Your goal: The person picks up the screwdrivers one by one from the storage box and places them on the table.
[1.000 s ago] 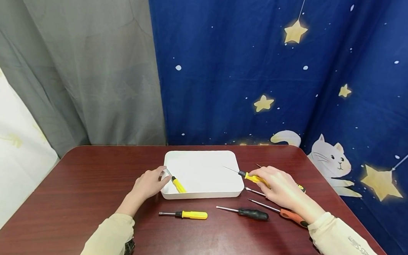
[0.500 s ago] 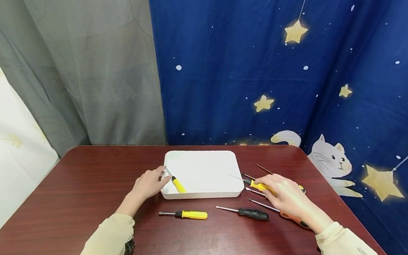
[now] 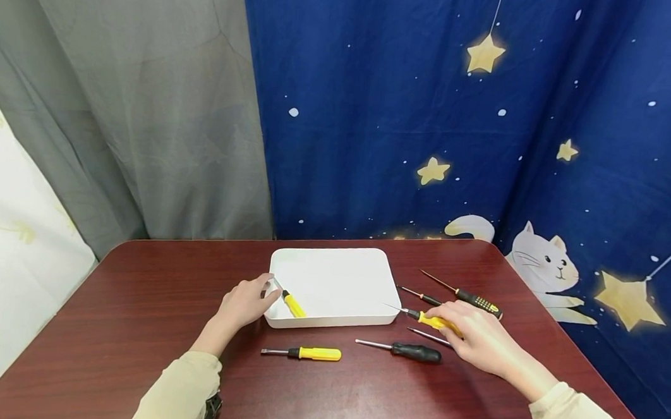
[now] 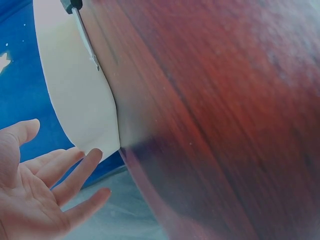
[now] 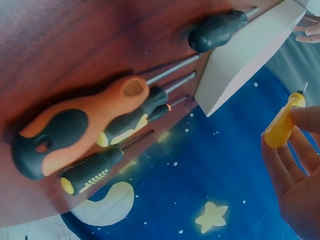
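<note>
My right hand (image 3: pixel 479 337) pinches the yellow handle of a thin-shafted screwdriver (image 3: pixel 442 325) between thumb and fingers, its tip pointing left over the tray's right rim. In the right wrist view this screwdriver (image 5: pixel 281 125) is held above the table. At the white tray (image 3: pixel 337 279), my left hand (image 3: pixel 245 303) rests against the left rim; the left wrist view has its fingers (image 4: pixel 75 180) loosely spread at the tray's corner. Inside the tray, at its left, one yellow-handled screwdriver (image 3: pixel 293 303) leans with its shaft against the rim.
In front of the tray lie another yellow-handled screwdriver (image 3: pixel 316 354) and a black-handled one (image 3: pixel 416 352). An orange-and-black screwdriver (image 5: pixel 100 110), partly behind my right hand in the head view, lies beside several black-and-yellow ones (image 3: pixel 478 302). Curtains hang behind the table.
My right hand has moved right and towards me with the yellow-handled screwdriver, drawing its shaft back towards the tray's right rim. The left hand stays still at the tray.
</note>
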A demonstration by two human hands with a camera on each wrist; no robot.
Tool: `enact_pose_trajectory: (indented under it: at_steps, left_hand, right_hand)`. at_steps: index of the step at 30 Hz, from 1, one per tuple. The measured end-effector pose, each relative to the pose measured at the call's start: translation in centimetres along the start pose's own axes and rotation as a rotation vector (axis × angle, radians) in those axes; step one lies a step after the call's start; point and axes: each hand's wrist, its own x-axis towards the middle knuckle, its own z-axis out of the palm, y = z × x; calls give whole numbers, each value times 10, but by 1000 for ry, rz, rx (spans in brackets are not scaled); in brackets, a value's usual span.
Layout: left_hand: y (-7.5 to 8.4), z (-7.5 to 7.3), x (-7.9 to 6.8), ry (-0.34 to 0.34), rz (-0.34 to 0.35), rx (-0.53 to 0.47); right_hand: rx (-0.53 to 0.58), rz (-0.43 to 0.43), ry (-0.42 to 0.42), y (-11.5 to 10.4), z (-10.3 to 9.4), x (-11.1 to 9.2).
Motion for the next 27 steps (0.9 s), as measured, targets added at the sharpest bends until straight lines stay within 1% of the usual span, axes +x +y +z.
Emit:
enact_pose_trajectory:
  at_steps: [8, 15, 18, 23, 27]
  left_hand:
    - [1, 0, -1, -3, 1, 5]
    - [0, 1, -2, 0, 0, 8]
    - [0, 1, -2, -2, -3, 7]
    - [0, 1, -1, -2, -2, 5]
    - [0, 0, -1, -1, 0, 2]
  right_hand:
    - [5, -38, 13, -2, 6, -16]
    - [31, 39, -79, -6, 10, -28]
    - [31, 46, -98, -7, 14, -32]
    - [31, 25, -91, -9, 20, -37]
    - [63, 7, -93, -10, 25, -39]
